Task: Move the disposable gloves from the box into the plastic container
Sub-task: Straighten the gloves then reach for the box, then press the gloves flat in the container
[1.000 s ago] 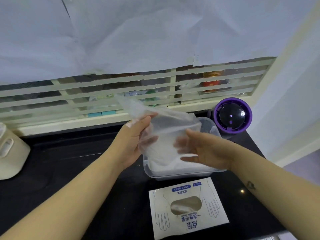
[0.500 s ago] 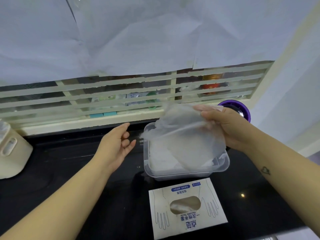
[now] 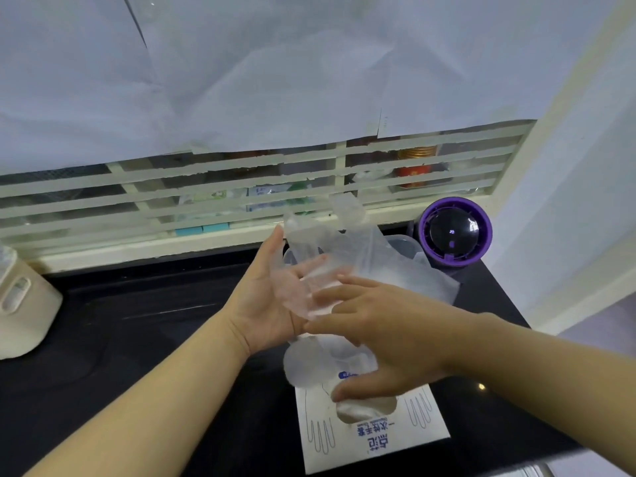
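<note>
A clear disposable glove [image 3: 347, 249] hangs upright between my two hands, above the plastic container [image 3: 403, 243], whose rim shows behind it. My left hand [image 3: 272, 297] is spread with the palm facing right, and the glove lies against the palm. My right hand [image 3: 382, 339] has straight, spread fingers that press the glove from the other side. The glove's lower end [image 3: 309, 366] droops over the white glove box [image 3: 375, 438]. That box lies flat at the front, with more gloves showing in its oval opening [image 3: 364, 409].
A purple round device [image 3: 454, 235] stands right of the container against the wall. A cream appliance [image 3: 20, 304] sits at the far left of the black counter [image 3: 137, 321]. A slatted window ledge [image 3: 172, 242] runs along the back.
The right hand came down from above the container's right side to the middle. The left hand moved right to meet it, and the glove is now between both palms.
</note>
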`<state>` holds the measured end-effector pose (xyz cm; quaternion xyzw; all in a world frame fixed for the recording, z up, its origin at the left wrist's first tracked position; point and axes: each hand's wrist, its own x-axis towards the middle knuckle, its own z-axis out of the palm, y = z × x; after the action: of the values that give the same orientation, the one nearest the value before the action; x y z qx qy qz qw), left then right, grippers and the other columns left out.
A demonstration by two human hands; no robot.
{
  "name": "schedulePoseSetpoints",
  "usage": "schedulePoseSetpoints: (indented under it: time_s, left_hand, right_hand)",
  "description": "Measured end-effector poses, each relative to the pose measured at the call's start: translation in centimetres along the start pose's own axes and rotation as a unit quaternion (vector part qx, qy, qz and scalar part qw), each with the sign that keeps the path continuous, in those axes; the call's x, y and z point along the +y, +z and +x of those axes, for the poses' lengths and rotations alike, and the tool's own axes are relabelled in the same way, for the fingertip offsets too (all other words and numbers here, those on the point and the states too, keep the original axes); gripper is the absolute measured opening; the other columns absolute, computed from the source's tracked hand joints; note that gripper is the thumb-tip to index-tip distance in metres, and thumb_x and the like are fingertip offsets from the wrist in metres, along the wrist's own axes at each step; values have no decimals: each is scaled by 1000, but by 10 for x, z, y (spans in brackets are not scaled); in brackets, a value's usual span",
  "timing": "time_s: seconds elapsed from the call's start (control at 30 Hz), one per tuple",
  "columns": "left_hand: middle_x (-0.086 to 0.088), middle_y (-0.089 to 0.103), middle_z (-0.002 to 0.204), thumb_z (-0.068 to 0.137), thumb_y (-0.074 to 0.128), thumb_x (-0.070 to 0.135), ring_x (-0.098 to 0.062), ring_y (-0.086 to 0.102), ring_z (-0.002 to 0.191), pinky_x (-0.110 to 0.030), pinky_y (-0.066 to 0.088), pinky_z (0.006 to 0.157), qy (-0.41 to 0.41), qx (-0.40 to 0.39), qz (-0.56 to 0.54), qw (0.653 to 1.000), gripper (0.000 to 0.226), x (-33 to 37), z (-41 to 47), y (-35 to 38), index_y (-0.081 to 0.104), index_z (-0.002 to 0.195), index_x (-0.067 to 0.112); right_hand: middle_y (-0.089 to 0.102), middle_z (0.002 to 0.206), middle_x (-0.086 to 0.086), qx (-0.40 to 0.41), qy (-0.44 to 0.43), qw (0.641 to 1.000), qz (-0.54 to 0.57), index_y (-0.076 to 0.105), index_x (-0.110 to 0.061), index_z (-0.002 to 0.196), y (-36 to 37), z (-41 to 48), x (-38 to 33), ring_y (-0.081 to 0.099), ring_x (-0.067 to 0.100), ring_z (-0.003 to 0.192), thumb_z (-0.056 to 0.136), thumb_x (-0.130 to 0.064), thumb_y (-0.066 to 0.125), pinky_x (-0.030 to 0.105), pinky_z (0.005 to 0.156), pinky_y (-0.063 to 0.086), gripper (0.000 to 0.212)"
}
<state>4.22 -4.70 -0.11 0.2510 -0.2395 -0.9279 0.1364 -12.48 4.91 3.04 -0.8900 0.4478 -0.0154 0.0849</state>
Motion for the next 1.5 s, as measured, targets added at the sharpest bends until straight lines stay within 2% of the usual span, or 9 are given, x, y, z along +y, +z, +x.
schedulePoseSetpoints:
  time_s: [0.2,0.37,0.47,0.6,0.7,0.9,1.1,1.3,1.5]
  left_hand:
    - [-16,55,138,61,87,43,-30,64,111,-46,58,80,23,1,13,1000,90,-4,8,-5,51,137,11]
    - [-11,73,107,86,52,26,-24,73,84,-43,61,69,67,100,17,993,37,-8,24,-1,62,119,15]
    - [-11,71,112,90,48,27,-26,72,92,-47,60,71,111,110,-48,987,33,-6,27,-10,64,117,18]
    - [-11,71,113,101,40,27,-26,73,90,-52,57,75,141,128,-116,975,30,-10,32,-18,66,115,20]
    - [-11,72,110,100,41,28,-26,73,89,-53,56,76,150,143,-128,970,31,-16,35,-17,64,119,20]
    - [-7,63,118,99,48,27,-23,64,104,-43,54,84,273,324,-67,904,29,-10,29,-26,56,125,15]
    - [17,55,111,96,51,7,4,54,104,-7,42,90,465,347,517,629,31,-1,26,-14,52,120,27]
    - [2,43,149,102,43,32,-20,36,138,-36,29,113,20,78,904,420,48,-12,80,-13,34,148,29]
    - [-8,48,136,100,42,34,-29,40,126,-40,32,108,-84,22,962,259,38,-12,96,-15,50,137,24]
  right_hand:
    - [62,94,-6,65,12,986,155,60,-28,122,2,-3,11,55,13,108,86,-55,53,33,94,44,45]
    - [63,108,-7,224,76,951,202,66,-22,107,18,-5,28,55,5,110,87,-37,53,30,96,46,28]
    - [55,121,-11,415,256,833,262,53,-26,122,35,-13,43,49,1,117,85,-30,65,29,104,42,39]
    - [40,145,0,309,424,570,632,24,-27,149,53,-11,43,46,16,127,76,-33,73,37,95,46,87]
    - [59,126,10,279,379,495,730,37,-22,143,58,0,47,68,27,100,76,-24,75,42,87,55,77]
    - [70,81,3,244,432,757,425,18,-27,151,46,1,73,61,-1,58,88,-11,66,15,60,50,81]
    - [66,76,-1,171,441,805,357,14,-26,153,54,2,94,60,0,57,90,-10,63,11,48,44,82]
    - [65,81,7,144,440,833,303,15,-28,152,67,6,98,67,26,74,91,-6,60,34,70,58,79]
    - [65,75,8,117,436,850,272,13,-28,152,67,4,101,66,26,71,93,-4,53,37,70,59,74]
